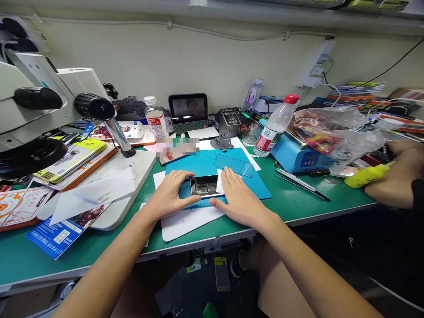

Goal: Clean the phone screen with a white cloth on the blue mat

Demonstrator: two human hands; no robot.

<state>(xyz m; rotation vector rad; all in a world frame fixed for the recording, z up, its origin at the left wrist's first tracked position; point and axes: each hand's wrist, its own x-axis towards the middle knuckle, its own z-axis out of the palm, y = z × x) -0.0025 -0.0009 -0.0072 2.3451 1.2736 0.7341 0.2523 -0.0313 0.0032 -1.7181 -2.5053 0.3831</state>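
A smartphone (pixel 205 185) with a dark, reflective screen lies crosswise on a blue mat (pixel 258 187). My left hand (pixel 170 192) grips its left end, thumb along the near edge and fingers at the far edge. Over the phone's right end, my right hand (pixel 236 194) presses a white wipe (pixel 219 176) against the screen, fingers together and thumb at the near side. Much of the wipe is hidden under the palm. A clear screen protector (pixel 233 165) with a dark outline lies behind that hand. White paper (pixel 188 225) sticks out from beneath the mat.
A microscope (pixel 96 106) stands at left on a white base. Behind the mat are a phone (pixel 175 154), a small screen (pixel 188 107) and a plastic bottle (pixel 274 126). Tweezers (pixel 303 183) lie at right, near another person's arm (pixel 394 181) and a yellow squeeze bottle (pixel 367 175).
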